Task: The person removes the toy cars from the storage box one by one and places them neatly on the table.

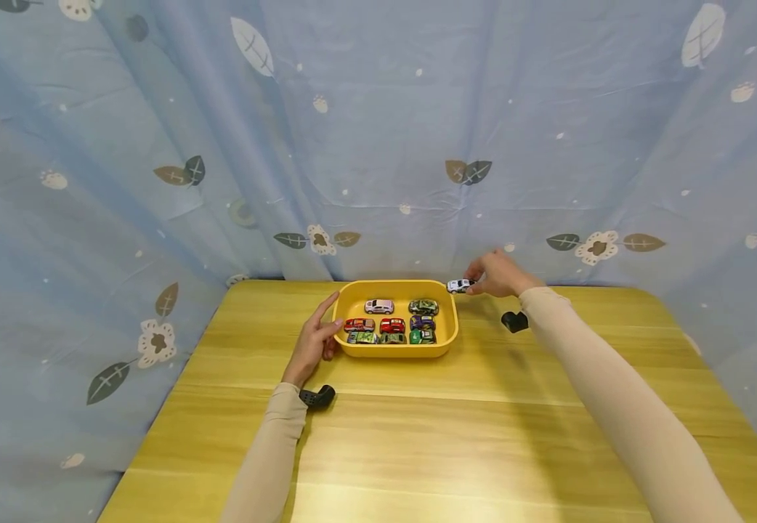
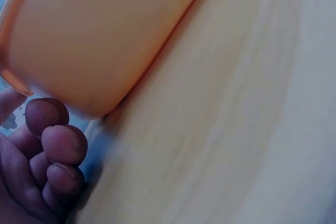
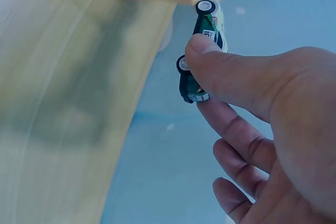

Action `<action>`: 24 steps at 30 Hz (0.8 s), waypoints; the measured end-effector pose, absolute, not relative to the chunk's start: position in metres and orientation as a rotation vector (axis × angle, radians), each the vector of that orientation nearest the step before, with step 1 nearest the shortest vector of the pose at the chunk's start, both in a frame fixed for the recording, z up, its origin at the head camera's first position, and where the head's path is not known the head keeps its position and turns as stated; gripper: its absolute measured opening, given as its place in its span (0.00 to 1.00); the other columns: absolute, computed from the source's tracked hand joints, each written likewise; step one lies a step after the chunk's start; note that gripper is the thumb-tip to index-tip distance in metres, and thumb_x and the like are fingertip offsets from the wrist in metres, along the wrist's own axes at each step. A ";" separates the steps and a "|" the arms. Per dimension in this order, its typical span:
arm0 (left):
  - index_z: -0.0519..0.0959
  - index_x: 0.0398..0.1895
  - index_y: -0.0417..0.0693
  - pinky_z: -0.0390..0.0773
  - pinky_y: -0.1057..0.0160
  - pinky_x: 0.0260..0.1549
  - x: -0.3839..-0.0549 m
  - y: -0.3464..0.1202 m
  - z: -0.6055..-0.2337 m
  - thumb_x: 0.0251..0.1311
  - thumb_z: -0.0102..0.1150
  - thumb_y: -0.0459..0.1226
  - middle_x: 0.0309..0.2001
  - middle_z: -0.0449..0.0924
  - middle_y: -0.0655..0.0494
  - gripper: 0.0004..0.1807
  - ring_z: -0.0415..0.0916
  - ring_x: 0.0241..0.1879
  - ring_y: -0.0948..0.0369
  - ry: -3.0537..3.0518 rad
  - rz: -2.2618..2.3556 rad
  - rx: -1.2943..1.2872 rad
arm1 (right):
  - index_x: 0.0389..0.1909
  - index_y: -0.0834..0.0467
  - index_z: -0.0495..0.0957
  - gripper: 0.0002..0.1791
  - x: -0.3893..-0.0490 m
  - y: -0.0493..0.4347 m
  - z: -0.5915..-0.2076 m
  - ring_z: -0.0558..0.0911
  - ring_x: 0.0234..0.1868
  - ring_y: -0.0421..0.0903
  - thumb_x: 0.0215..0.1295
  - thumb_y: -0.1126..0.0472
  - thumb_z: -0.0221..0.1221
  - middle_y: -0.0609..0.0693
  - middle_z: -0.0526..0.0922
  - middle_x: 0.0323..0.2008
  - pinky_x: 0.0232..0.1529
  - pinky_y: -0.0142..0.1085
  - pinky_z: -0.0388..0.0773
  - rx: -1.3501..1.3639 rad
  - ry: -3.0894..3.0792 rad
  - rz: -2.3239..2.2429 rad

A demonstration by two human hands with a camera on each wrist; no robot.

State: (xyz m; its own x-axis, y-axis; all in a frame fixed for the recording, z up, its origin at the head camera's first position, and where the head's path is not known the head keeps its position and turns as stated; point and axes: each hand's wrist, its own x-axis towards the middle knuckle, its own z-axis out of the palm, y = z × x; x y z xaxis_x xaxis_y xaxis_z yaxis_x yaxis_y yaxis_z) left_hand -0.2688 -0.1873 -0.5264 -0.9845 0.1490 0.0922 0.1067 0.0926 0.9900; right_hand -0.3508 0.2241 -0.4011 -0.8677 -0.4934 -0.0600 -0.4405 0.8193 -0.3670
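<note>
My right hand [image 1: 499,274] pinches a small white-and-green toy car [image 3: 209,23] between thumb and fingers. In the head view this car [image 1: 459,286] is just beside the back right corner of a yellow plastic bin [image 1: 394,351]. At the bin's left end, my left hand [image 1: 313,345] holds the rim, its thumb over the edge. The left wrist view shows the curled fingers [image 2: 64,144] under the rim, close against the outer wall. Several toy cars lie inside the bin, among them a pink one [image 1: 379,306], a camouflage one [image 1: 423,306] and a red one [image 1: 392,325].
A wood-grain table [image 1: 418,443] carries the bin near its back edge. Behind it hangs a blue curtain [image 1: 385,131] with leaf and flower prints, which also runs along both sides. A black wrist camera [image 1: 318,397] sits at the left wrist, another black camera [image 1: 514,321] at the right.
</note>
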 end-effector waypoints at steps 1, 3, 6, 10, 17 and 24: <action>0.63 0.83 0.65 0.69 0.64 0.14 -0.268 -0.188 -0.526 0.78 0.55 0.40 0.16 0.68 0.56 0.33 0.65 0.14 0.59 2.298 2.078 0.267 | 0.49 0.64 0.89 0.15 -0.350 0.227 -0.402 0.84 0.52 0.61 0.67 0.60 0.71 0.59 0.91 0.45 0.74 0.64 0.55 -0.735 2.850 -0.509; 0.63 0.83 0.66 0.69 0.64 0.15 -0.268 -0.189 -0.526 0.78 0.55 0.40 0.17 0.67 0.55 0.33 0.65 0.14 0.59 2.297 2.079 0.259 | 0.50 0.64 0.89 0.15 -0.349 0.233 -0.404 0.85 0.51 0.61 0.67 0.60 0.71 0.59 0.91 0.45 0.72 0.64 0.62 -0.729 2.858 -0.494; 0.63 0.83 0.67 0.69 0.64 0.15 -0.268 -0.189 -0.526 0.78 0.55 0.41 0.17 0.67 0.55 0.33 0.64 0.14 0.59 2.290 2.085 0.252 | 0.50 0.64 0.89 0.14 -0.347 0.241 -0.408 0.85 0.51 0.61 0.67 0.60 0.71 0.59 0.91 0.45 0.73 0.64 0.61 -0.713 2.860 -0.486; 0.63 0.83 0.66 0.70 0.64 0.14 -0.268 -0.190 -0.525 0.78 0.56 0.41 0.17 0.67 0.55 0.33 0.64 0.14 0.59 2.275 2.100 0.255 | 0.49 0.64 0.89 0.14 -0.345 0.249 -0.413 0.85 0.50 0.61 0.67 0.60 0.71 0.58 0.91 0.44 0.74 0.64 0.54 -0.698 2.863 -0.487; 0.62 0.84 0.65 0.69 0.63 0.15 -0.268 -0.191 -0.522 0.78 0.54 0.40 0.16 0.66 0.53 0.33 0.65 0.14 0.59 2.246 2.117 0.299 | 0.45 0.60 0.90 0.11 -0.342 0.257 -0.430 0.78 0.53 0.62 0.64 0.60 0.73 0.55 0.91 0.42 0.65 0.60 0.62 -0.623 2.873 -0.474; 0.62 0.84 0.63 0.69 0.64 0.15 -0.267 -0.189 -0.526 0.79 0.54 0.40 0.16 0.67 0.56 0.33 0.64 0.14 0.60 2.256 2.102 0.298 | 0.47 0.60 0.90 0.13 -0.333 0.264 -0.443 0.73 0.54 0.62 0.65 0.58 0.73 0.56 0.90 0.45 0.59 0.58 0.66 -0.547 2.860 -0.515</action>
State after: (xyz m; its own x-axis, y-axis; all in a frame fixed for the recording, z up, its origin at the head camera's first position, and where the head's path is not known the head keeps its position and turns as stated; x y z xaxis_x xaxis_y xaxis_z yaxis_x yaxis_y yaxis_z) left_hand -0.2670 -0.1891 -0.5264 -0.9806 0.1695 0.0988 0.1105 0.0613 0.9920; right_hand -0.3330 0.2637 -0.4425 -0.9152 -0.3868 -0.1135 -0.3229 0.8720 -0.3679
